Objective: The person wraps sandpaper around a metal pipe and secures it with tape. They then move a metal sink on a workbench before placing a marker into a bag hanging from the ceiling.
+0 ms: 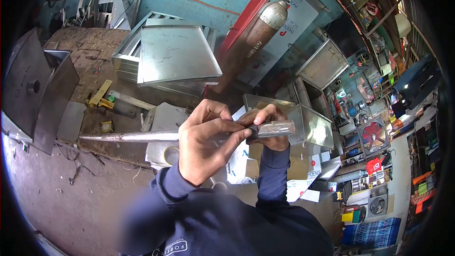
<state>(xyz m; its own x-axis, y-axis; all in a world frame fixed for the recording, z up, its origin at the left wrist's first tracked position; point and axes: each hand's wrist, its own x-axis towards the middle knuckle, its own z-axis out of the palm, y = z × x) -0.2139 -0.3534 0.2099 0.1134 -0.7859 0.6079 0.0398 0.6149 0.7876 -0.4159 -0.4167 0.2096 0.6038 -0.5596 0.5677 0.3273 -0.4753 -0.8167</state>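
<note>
In front of my chest, my left hand (206, 137) is closed, its thumb and forefinger pinching at a small dark piece (253, 132). My right hand (272, 143) curls around a shiny, see-through-looking cylinder (278, 128), thumb on top near that dark piece. A long tapered metal rod (142, 136) runs behind my left hand and narrows to a point at the left. The rod lines up with the cylinder; my fingers hide whether they are one piece. Below lies a roll of tape (172, 155).
A worn wooden bench (71, 42) carries a sheet-metal box (175, 52) and a yellow-handled tool (101, 96). Bent metal (40, 85) stands left. A gas cylinder (265, 28) leans by the wall. Sheet-metal pieces (315, 125) and a fan (373, 134) are at the right.
</note>
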